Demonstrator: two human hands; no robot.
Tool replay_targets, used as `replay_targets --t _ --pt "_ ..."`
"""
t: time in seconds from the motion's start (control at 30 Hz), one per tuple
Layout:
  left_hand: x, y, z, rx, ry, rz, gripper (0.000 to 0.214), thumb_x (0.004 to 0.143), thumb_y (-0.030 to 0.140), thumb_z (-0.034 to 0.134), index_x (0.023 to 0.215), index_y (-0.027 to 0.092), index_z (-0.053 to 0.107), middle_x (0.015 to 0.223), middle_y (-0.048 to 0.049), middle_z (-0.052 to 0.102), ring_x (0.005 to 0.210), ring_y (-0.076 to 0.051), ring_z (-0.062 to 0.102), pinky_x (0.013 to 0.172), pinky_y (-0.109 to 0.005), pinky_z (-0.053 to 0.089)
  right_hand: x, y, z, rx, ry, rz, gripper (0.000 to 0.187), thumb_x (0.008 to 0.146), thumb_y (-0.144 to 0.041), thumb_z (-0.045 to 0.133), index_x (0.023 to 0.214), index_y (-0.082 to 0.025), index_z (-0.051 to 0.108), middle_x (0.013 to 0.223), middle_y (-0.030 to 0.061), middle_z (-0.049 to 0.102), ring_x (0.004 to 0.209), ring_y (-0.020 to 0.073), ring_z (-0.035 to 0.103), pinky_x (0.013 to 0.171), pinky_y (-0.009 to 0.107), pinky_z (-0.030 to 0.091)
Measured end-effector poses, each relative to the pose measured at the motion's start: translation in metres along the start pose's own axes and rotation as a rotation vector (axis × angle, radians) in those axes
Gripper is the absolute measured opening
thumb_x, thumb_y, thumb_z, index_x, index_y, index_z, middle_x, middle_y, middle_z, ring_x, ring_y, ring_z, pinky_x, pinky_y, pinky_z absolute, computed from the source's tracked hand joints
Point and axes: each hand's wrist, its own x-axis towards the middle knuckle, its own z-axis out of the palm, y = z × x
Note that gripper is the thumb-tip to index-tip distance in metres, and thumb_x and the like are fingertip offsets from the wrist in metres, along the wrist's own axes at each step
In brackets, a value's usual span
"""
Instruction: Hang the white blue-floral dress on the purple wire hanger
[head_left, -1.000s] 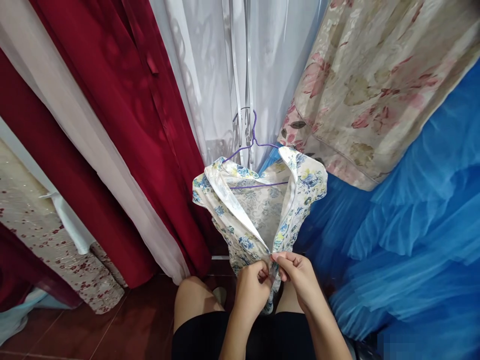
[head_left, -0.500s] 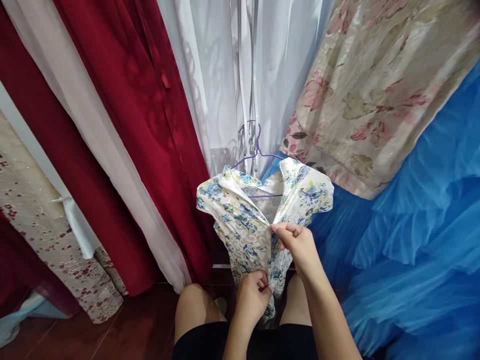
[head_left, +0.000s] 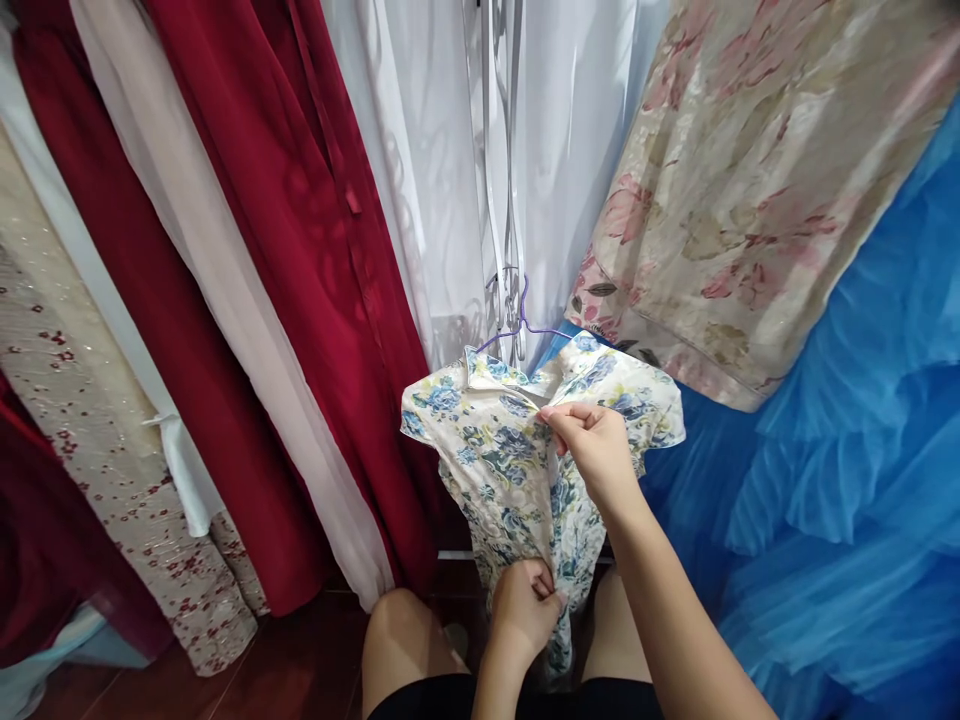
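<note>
A white dress with blue and yellow flowers hangs on a purple hanger in front of me. My right hand pinches the dress's zipper near the top, where the two edges of the neck opening meet. The pull itself is hidden by my fingertips. Above that pinch the opening is still spread in a short V, and below it the edges lie together. Lower down, my left hand is closed on the fabric beside the same seam, between my knees.
Red gowns hang on the left beside a sequined floral gown. White cloth with a white hanging strap is behind. A beige floral garment and blue ruffled tulle fill the right. Dark red tiles lie below.
My right hand has moved up along the seam, and the neck opening has closed to a shorter V. My left hand keeps its hold lower on the dress. The whole view has shifted slightly.
</note>
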Motion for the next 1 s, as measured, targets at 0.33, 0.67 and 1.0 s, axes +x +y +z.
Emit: replay_targets --t 0.33,0.67,1.0 --pt "0.005 -0.009 0.013 0.048 -0.023 -0.058 0.017 0.062 0.015 0.071 0.06 0.019 0.055 0.057 0.0024 0.055 0.057 -0.015 0.052 0.055 -0.026 0.034 0.025 -0.023 0.0 0.064 0.023 -0.09 0.025 0.072 -0.036 0.073 0.063 -0.013 0.068 0.041 -0.0024 0.051 0.041 0.0097 0.042 0.047 0.024 0.033" --pt "0.013 -0.012 -0.005 -0.023 0.049 0.045 0.009 0.069 0.016 0.069 0.07 0.017 0.06 0.063 -0.0005 0.06 0.064 -0.018 0.06 0.064 -0.027 0.043 0.022 -0.032 0.0 0.145 0.044 -0.163 0.024 0.076 -0.037 0.072 0.077 -0.012 0.071 0.043 -0.0049 0.049 0.042 0.0082 0.039 0.045 0.022 0.028" --pt "0.029 0.21 -0.119 -0.064 0.47 0.88 0.03 0.098 0.028 0.053 0.125 0.022 0.064 0.092 -0.0043 0.07 0.084 -0.017 0.066 0.077 -0.028 0.051 0.008 -0.038 -0.003 0.154 0.022 -0.21 0.021 0.081 -0.034 0.068 0.074 -0.014 0.067 0.046 -0.0055 0.049 0.043 0.0073 0.039 0.044 0.021 0.027"
